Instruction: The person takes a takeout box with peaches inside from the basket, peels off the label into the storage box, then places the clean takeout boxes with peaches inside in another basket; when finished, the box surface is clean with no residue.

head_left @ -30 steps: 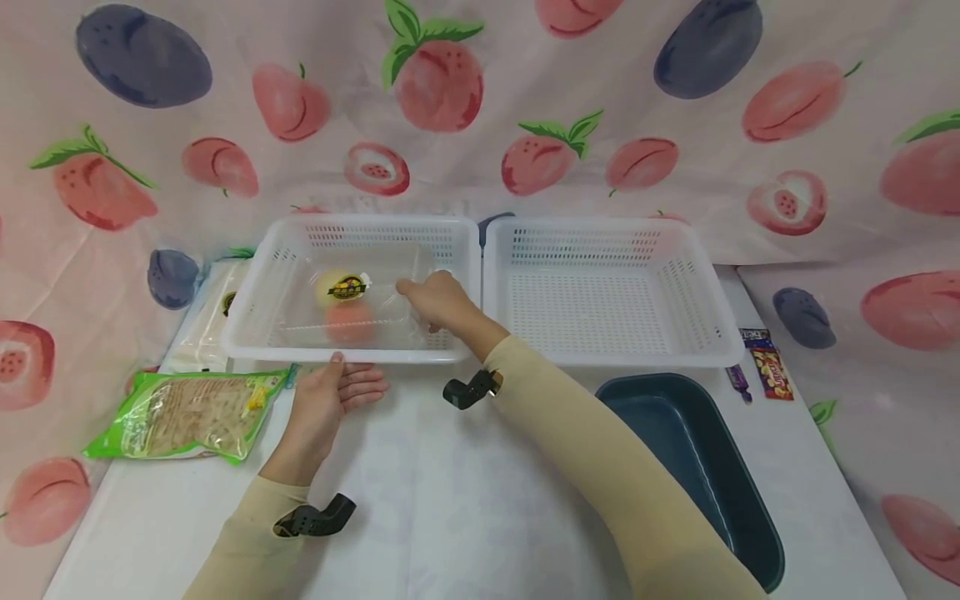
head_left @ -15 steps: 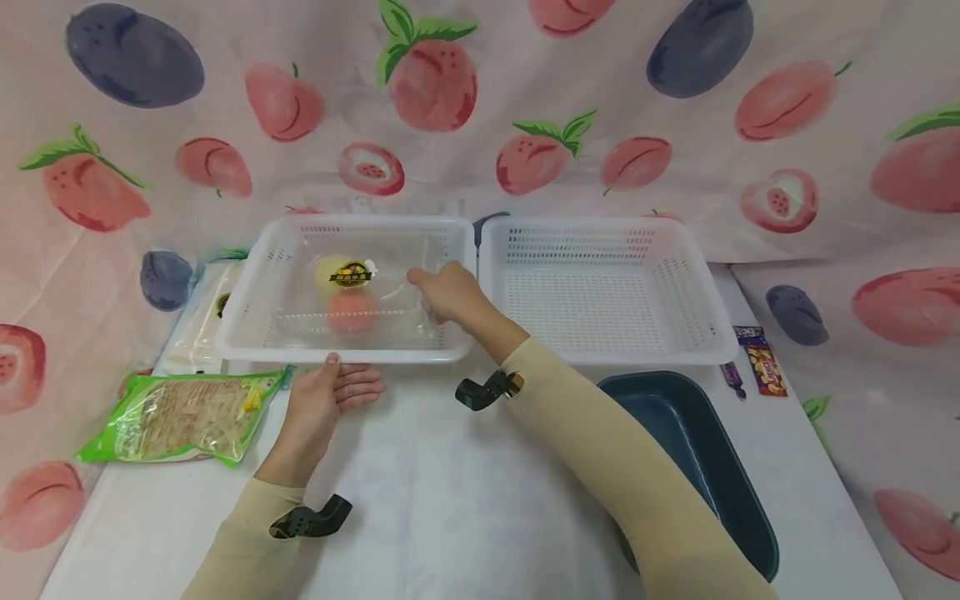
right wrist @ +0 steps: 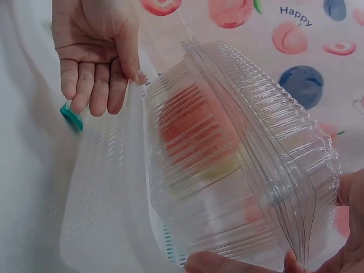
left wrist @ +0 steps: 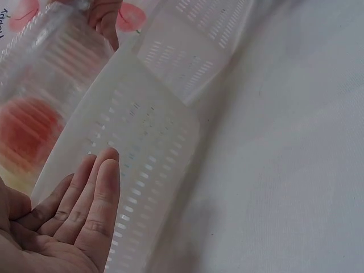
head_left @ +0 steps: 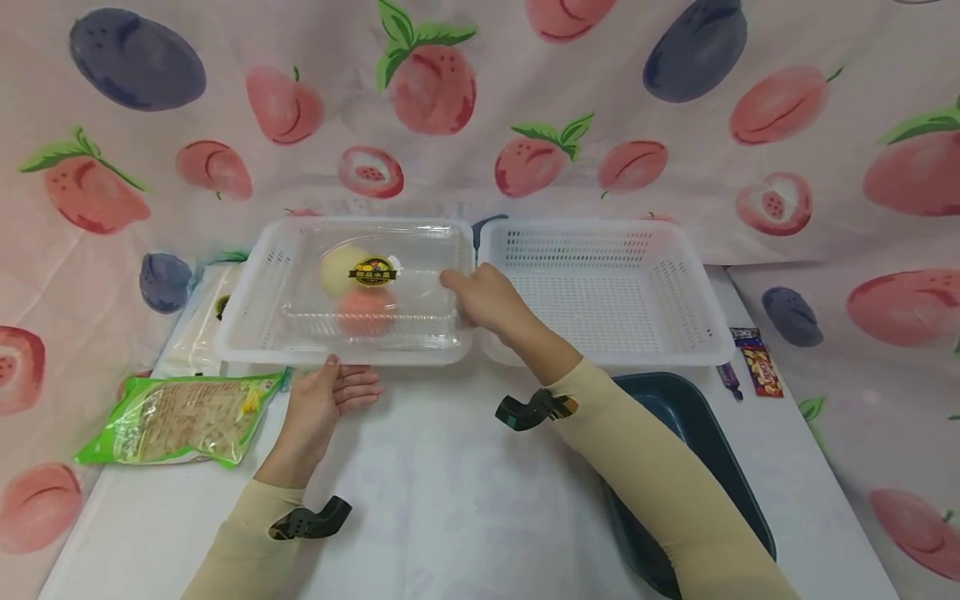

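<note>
My right hand (head_left: pixel 491 302) grips the right end of a clear plastic clamshell box (head_left: pixel 311 300). A pale yellow round fruit (head_left: pixel 341 265) and a reddish round fruit (head_left: pixel 366 312) show through it, under a black and gold label (head_left: pixel 372 272). The box is raised and tilted in the right wrist view, over the left white plastic basket (head_left: pixel 251 333). At that basket's front wall is my left hand (head_left: pixel 318 408), palm turned up and fingers extended. Its thumb meets the rim, and nothing is held in it.
A second white basket (head_left: pixel 585 308) stands directly to the right. Nearer lies a dark blue tray (head_left: pixel 701 442), partly under my right sleeve. Small snack packets (head_left: pixel 763 371) are at the right edge. A green-edged food bag (head_left: pixel 183 421) and a pale packet (head_left: pixel 198 321) lie left.
My right hand has lifted the clamshell box within the left basket and shifted it right. The fruits moved with it. My left hand has stayed by the basket's front rim.
</note>
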Motion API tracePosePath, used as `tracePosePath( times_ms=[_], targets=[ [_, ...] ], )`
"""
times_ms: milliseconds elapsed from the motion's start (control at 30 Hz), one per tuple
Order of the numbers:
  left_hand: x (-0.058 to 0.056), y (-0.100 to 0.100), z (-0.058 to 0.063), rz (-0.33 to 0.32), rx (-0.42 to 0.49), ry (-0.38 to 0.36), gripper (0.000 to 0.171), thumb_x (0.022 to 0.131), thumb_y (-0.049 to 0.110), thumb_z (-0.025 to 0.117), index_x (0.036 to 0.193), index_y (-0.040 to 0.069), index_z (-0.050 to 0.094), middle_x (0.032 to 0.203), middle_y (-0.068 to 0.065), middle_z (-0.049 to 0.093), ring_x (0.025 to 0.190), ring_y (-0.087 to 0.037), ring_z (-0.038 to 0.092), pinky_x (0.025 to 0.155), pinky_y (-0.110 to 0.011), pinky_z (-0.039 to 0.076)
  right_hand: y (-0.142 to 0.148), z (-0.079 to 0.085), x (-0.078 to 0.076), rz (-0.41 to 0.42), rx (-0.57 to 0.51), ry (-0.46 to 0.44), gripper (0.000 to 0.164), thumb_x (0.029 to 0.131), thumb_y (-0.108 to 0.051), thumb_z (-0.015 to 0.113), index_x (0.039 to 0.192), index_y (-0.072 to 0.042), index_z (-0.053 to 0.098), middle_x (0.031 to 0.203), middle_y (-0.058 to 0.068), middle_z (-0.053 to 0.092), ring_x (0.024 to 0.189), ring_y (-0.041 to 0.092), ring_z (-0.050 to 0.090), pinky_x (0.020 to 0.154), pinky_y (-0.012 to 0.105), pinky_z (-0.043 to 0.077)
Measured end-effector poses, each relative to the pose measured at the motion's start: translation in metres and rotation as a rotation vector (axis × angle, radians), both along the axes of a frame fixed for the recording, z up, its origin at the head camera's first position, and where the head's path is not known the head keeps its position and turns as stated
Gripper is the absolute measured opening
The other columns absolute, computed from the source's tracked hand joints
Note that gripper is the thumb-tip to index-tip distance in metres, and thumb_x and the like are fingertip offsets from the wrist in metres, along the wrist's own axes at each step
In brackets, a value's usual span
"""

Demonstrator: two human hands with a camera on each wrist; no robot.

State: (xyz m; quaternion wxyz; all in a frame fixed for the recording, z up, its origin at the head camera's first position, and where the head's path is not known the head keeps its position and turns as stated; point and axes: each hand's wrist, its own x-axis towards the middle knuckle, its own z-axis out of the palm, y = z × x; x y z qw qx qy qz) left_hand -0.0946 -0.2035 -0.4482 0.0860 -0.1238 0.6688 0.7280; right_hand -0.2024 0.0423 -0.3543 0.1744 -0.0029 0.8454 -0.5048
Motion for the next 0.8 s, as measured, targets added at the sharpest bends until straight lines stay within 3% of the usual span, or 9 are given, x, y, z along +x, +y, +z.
tracePosePath(
  times_ms=[133,333,600,800],
  targets=[
    [0.000,0.000,0.001,0.002,-0.017,-0.003,0.066,0.116,0.039,0.026,0.136,-0.019,0.049,0.099,-0.001,0.077,0.088,-0.010,0.078,0.086,-0.029,0.065,0.010,0.005,0.009,0.000,-0.037,0.007,0.045,0.106,-0.042,0.054,0.119,0.001,0.054,0.113,0.015,0.063,0.095,0.024,0.066,0.075,0.032,0.062],
    [0.000,0.002,0.000,0.008,0.002,0.029,0.057,0.117,0.033,0.027,0.134,-0.016,0.049,0.095,0.002,0.076,0.088,-0.010,0.078,0.086,-0.030,0.066,0.024,0.014,0.023,-0.004,-0.038,0.029,0.039,0.104,-0.040,0.054,0.105,-0.001,0.052,0.102,0.012,0.058,0.091,0.023,0.060,0.070,0.029,0.058],
    [-0.001,0.002,-0.005,0.011,0.016,0.144,0.029,0.116,0.033,0.034,0.127,0.013,0.052,0.094,0.003,0.079,0.085,-0.017,0.079,0.082,-0.038,0.067,0.042,0.020,0.042,0.000,-0.032,0.049,0.035,0.103,-0.039,0.056,0.096,-0.005,0.048,0.090,0.009,0.052,0.082,0.022,0.055,0.066,0.029,0.053],
    [-0.001,0.004,-0.001,0.027,-0.106,0.115,0.031,0.114,0.042,0.039,0.135,0.022,0.049,0.108,0.009,0.074,0.092,-0.012,0.078,0.082,-0.034,0.067,0.056,0.021,0.057,-0.001,-0.051,0.043,0.033,0.103,-0.035,0.055,0.098,-0.003,0.049,0.092,0.010,0.053,0.083,0.022,0.057,0.068,0.029,0.053]
  ],
)
